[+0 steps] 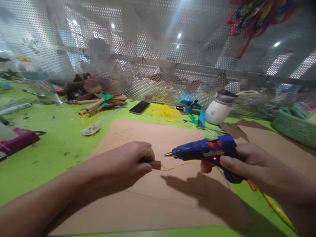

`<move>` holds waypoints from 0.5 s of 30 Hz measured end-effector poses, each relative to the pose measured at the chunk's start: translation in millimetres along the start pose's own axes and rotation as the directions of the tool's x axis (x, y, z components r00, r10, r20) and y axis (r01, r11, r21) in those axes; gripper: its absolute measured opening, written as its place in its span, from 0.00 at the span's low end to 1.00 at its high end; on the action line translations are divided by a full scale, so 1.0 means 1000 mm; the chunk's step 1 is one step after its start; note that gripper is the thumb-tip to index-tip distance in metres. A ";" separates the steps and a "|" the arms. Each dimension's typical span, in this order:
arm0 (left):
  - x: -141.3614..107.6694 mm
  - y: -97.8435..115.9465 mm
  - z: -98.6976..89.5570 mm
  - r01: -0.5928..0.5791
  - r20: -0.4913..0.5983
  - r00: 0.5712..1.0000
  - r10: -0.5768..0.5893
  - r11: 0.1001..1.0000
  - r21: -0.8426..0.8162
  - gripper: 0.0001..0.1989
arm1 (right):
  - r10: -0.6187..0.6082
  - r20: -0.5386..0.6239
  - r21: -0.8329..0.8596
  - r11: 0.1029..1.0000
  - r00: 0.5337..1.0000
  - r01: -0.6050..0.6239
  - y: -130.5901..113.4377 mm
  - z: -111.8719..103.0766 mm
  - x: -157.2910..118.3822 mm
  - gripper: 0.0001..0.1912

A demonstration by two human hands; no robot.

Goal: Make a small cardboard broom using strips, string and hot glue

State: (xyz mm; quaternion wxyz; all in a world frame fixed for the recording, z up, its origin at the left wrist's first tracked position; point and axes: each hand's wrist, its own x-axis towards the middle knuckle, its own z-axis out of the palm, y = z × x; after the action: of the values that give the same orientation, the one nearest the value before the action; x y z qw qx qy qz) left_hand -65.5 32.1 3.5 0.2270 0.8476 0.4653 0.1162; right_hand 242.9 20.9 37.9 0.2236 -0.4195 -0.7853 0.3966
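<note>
My right hand (pixel 243 161) is wrapped round a blue hot glue gun (pixel 204 149), its metal nozzle pointing left and a small red light lit on its side. Opposite the nozzle, my left hand (pixel 140 156) pinches a short brown roll (pixel 156 165), perhaps of cardboard; most of it is hidden in my fingers. A gap separates nozzle and roll. From the roll's end a thin yellow string (pixel 180 164) trails right. Both hands are over a brown cardboard sheet (pixel 138 204) on the green table (pixel 61 138).
At the back lie a phone (pixel 139 107), a heap of yellow shreds (pixel 164 112) and rolled brown paper strips (pixel 98 105). A white jar (pixel 218 110) and green basket (pixel 291 126) stand right. A purple object (pixel 19 141) sits left. Behind rises a perforated metal screen (pixel 153 49).
</note>
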 end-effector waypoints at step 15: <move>-0.005 -0.003 -0.004 -0.036 0.025 0.999 0.033 0.995 0.090 0.06 | 0.116 0.022 -0.116 0.987 0.993 -0.113 -0.005 0.030 0.011 0.21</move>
State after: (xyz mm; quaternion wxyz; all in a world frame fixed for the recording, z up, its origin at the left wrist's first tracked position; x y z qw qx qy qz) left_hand -72.2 30.0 6.1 0.1917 0.8662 0.4527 0.0891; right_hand 214.1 16.0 24.7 0.1649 -0.4702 -0.7845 0.3691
